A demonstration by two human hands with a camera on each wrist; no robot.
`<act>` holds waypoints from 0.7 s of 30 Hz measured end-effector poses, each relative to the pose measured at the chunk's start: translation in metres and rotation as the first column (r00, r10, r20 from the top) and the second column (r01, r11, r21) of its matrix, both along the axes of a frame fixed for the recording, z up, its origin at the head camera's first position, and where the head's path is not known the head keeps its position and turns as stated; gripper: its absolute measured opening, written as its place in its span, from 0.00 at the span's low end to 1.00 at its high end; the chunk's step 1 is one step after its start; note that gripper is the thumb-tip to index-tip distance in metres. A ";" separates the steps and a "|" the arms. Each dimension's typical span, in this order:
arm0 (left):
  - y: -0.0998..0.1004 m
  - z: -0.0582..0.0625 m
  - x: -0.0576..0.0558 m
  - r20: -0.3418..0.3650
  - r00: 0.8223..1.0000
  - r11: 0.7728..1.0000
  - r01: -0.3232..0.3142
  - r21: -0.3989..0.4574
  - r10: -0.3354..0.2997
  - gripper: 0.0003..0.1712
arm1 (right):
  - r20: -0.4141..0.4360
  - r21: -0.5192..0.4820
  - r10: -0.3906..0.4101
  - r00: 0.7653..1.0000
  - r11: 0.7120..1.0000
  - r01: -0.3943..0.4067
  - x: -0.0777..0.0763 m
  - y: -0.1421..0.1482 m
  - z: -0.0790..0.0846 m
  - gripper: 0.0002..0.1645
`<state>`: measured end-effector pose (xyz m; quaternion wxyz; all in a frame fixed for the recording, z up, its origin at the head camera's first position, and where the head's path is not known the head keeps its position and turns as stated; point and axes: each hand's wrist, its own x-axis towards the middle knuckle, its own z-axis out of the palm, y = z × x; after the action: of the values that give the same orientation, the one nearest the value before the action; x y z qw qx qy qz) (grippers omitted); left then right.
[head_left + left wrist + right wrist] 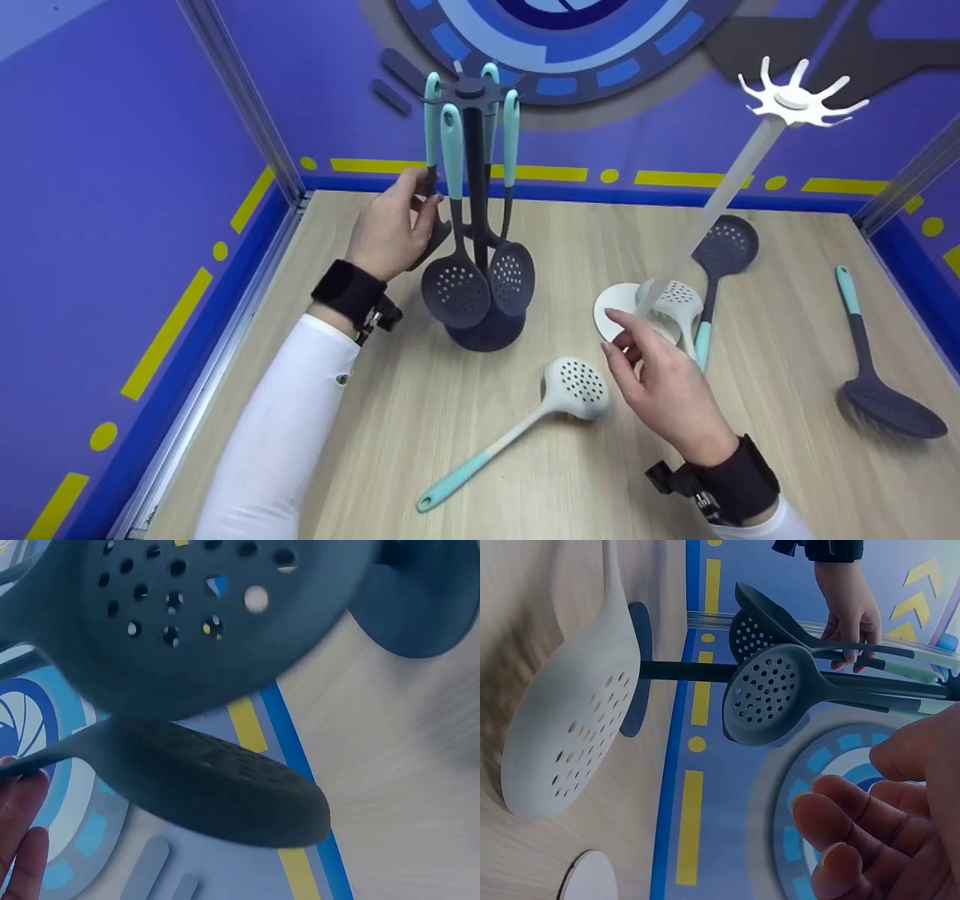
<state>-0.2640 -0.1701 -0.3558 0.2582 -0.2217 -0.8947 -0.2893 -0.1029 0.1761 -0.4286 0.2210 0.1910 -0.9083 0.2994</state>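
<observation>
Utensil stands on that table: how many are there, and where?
2: the dark stand beside the left hand, and the white stand just beyond the right hand. No others seem hidden.

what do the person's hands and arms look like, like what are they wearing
Both the left hand and right hand are ungloved. Each wrist has a wide black band with a small black device attached. The sleeves are white; the left one bears a small dark mark near its cuff.

No lettering is readable; yellow chevrons (922, 600) (arrow-like signs) mark the wall (97, 225) left of the dark utensil rack (474, 165).
</observation>
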 end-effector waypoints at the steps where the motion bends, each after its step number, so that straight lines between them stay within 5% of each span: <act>1: 0.000 0.000 0.000 0.011 1.000 1.000 0.002 -0.003 -0.002 0.19 | 0.000 0.001 0.000 1.000 1.000 0.000 0.000 0.000 0.000 0.25; 21: -0.001 -0.001 0.000 0.102 0.992 0.997 0.070 0.019 -0.071 0.18 | 0.004 0.015 -0.008 1.000 1.000 0.008 0.001 -0.001 -0.003 0.24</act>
<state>-0.2644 -0.1706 -0.3570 0.2032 -0.2361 -0.8961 -0.3161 -0.1022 0.1747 -0.4312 0.2191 0.1884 -0.9118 0.2918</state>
